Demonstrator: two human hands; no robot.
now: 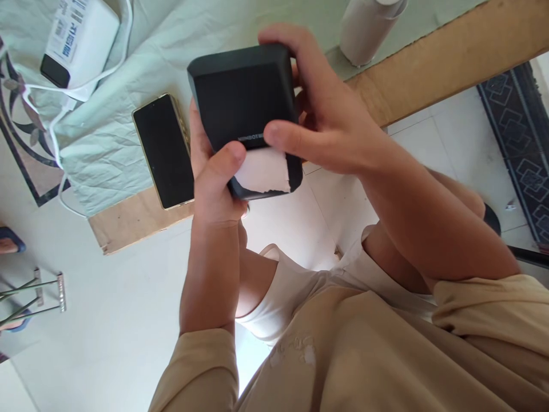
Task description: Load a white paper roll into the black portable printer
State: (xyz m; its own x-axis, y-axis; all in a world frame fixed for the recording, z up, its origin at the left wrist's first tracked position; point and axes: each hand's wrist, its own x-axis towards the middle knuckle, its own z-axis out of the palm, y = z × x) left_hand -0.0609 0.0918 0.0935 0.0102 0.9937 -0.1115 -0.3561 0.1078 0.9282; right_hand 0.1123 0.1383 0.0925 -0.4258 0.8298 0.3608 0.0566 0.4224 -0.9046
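A black boxy case (244, 103) with rounded corners is held up between both hands, above the table's front edge. Small pale lettering runs across its face, and a torn white paper patch (268, 170) is stuck below that. My left hand (217, 177) grips the lower left side, thumb on the face beside the patch. My right hand (319, 114) wraps the right side, thumb by the lettering and fingers over the top corner. The fingers behind the case are mostly hidden. Close to my left hand, a dark-screened phone (163, 151) lies on the table.
A pale green cloth (111, 137) covers the table, whose bare wooden edge (429, 66) shows. At the upper left are a white box-shaped device (83, 46) and a white cable (55, 137). A grey-white cardboard roll (369, 31) stands at the upper right. A patterned dark mat (517, 143) lies below.
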